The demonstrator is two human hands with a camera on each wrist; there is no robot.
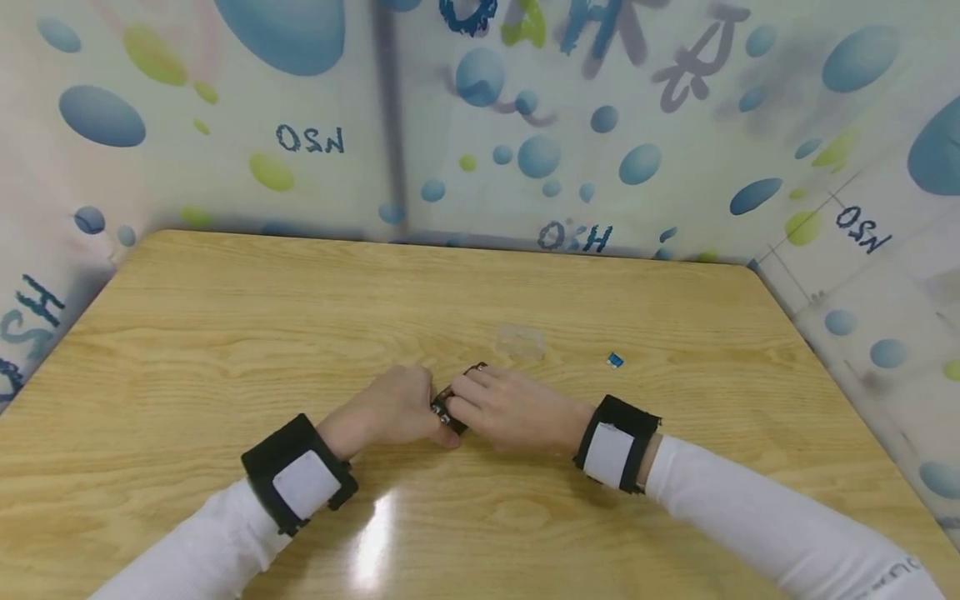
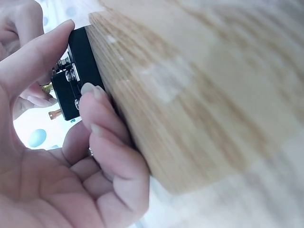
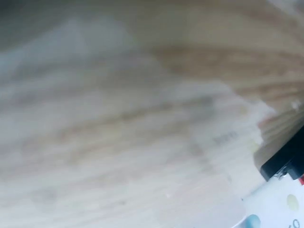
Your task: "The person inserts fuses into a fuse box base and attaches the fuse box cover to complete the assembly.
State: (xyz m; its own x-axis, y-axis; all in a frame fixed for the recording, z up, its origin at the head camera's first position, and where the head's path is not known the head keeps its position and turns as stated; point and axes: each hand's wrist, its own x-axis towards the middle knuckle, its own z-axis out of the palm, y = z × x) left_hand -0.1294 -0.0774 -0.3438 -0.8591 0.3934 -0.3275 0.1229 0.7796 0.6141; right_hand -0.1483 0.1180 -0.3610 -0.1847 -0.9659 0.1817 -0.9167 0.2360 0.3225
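Note:
Near the middle of the table, my left hand pinches a small black block fitted with silver screws and a copper-coloured pin. In the left wrist view the thumb lies along one side and the fingertips press the other. My right hand curls its fingers at the block's other side, beside a yellow metal piece. A thin dark wire-like loop shows above the right fingers. The right wrist view has only a corner of the block, with a bit of red beside it.
A clear plastic piece lies on the wooden table just beyond the right hand. Farther right is a tiny blue-and-white item. A wall covering with blue and green dots rises behind the table.

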